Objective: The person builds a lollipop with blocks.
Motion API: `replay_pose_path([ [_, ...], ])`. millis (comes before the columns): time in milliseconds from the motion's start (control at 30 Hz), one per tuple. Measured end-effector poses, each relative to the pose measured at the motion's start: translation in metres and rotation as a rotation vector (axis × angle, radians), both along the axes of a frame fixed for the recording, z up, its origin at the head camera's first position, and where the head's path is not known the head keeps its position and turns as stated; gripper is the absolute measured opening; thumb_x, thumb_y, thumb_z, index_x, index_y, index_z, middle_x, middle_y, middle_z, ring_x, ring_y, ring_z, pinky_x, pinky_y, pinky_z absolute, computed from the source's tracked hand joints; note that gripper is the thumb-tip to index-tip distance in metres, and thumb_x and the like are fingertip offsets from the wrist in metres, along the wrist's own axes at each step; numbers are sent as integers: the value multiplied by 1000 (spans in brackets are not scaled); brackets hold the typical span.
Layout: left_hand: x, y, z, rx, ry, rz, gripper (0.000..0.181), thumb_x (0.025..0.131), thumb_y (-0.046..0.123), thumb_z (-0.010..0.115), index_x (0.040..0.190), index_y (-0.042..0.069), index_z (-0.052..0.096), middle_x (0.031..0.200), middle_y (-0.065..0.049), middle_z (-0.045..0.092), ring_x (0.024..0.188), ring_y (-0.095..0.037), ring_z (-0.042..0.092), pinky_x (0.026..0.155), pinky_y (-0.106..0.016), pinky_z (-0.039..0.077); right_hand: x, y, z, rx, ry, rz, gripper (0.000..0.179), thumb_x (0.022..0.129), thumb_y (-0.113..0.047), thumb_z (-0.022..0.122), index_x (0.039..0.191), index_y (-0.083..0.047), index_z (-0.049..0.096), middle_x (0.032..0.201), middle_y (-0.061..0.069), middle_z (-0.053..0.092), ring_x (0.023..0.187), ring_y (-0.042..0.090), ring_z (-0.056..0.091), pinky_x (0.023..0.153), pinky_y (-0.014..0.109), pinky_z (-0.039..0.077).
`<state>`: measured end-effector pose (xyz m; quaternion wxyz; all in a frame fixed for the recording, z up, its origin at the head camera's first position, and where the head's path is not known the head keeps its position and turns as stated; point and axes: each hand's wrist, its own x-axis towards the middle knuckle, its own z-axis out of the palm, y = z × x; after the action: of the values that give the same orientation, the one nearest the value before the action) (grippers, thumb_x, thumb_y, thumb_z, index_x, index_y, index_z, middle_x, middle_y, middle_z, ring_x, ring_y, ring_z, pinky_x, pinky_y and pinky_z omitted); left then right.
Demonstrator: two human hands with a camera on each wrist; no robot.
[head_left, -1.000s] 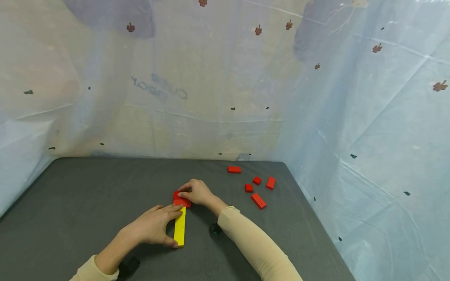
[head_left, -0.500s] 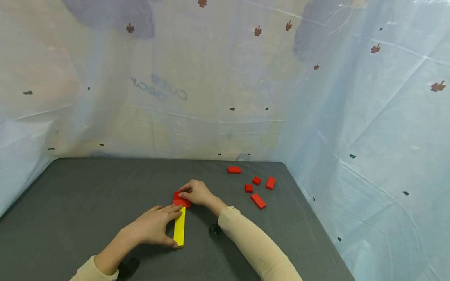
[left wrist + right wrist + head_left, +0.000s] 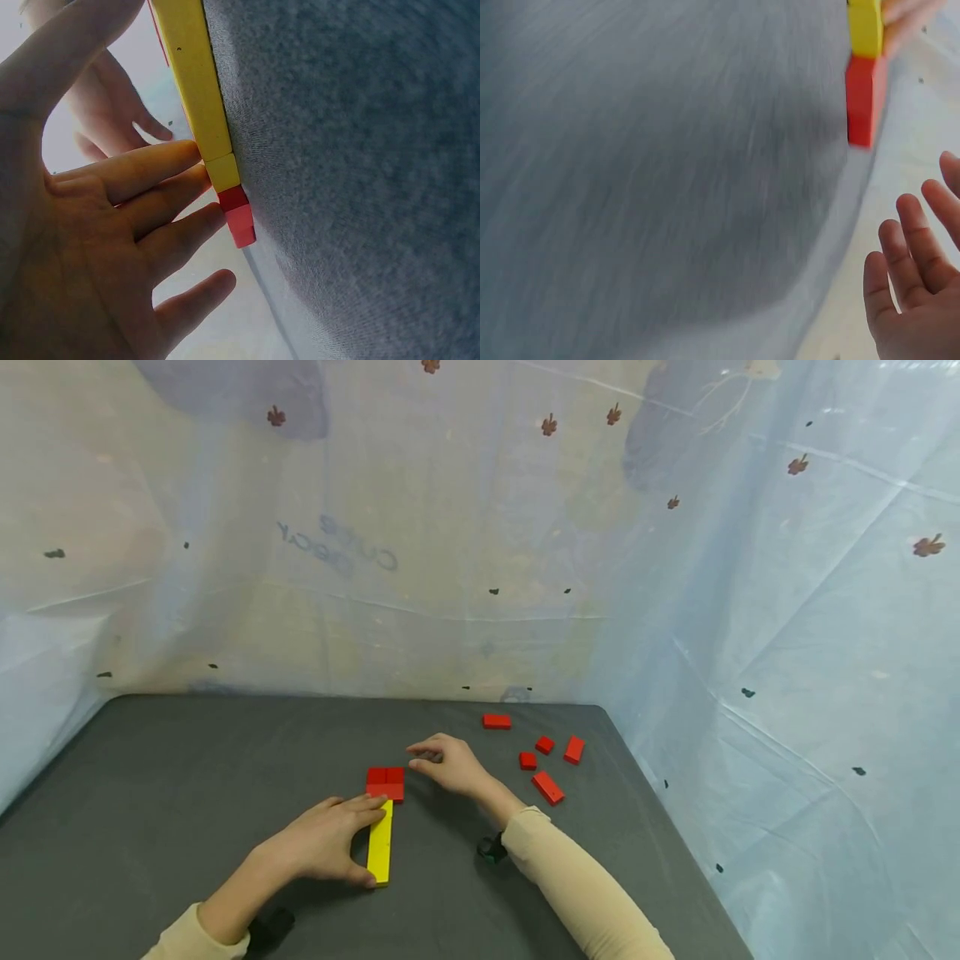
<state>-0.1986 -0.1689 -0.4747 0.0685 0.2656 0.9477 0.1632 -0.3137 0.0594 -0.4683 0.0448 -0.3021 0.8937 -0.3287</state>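
yellow bar (image 3: 380, 845), left of centre on the grey table (image 3: 187, 760): i'd guess it light, stiff, a bit slippery, best pinched by its long sides. the left hand (image 3: 324, 839) spans it wide, fingers relaxed against its left side. grouped red blocks (image 3: 386, 783) butt its far end; just right of them the right hand (image 3: 456, 767), loosely curved, holds nothing. loose red blocks (image 3: 548, 787) lie farther right. the far plastic sheet (image 3: 450, 510) carries faint mirrored writing (image 3: 337, 552), perhaps "cute bear"; no brand shows.

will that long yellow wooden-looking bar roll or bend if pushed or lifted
The long yellow bar would likely slide, not roll: its faces look flat. Straight edges suggest stiffness. A line across it may mark a joint, so lifting could part it.
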Motion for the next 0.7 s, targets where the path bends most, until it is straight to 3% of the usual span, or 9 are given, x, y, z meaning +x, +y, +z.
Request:
replay_pose_path([
  [233,0,0,-1,-11,4,-9,93,62,64,79,135,11,57,150,-2,42,138,-27,39,108,-59,30,1,63,16,-21,83,-36,32,95,-29,61,126,-22,64,124,-1,60,109,23,59,84,32,52],
  [533,-1,-1,-1,-3,-9,-5,94,62,65,78,136,11,56,151,-2,41,138,-28,38,108,-61,28,0,146,22,34,82,-123,33,91,-24,67,124,-27,65,129,-3,59,111,25,58,83,47,51],
  [700,-1,1,-2,-3,-6,-5,94,62,64,79,136,11,56,151,-1,41,139,-27,38,109,-61,28,3,184,21,112,73,-100,36,91,-18,66,127,-17,63,132,4,58,121,25,54,93,50,49],
])
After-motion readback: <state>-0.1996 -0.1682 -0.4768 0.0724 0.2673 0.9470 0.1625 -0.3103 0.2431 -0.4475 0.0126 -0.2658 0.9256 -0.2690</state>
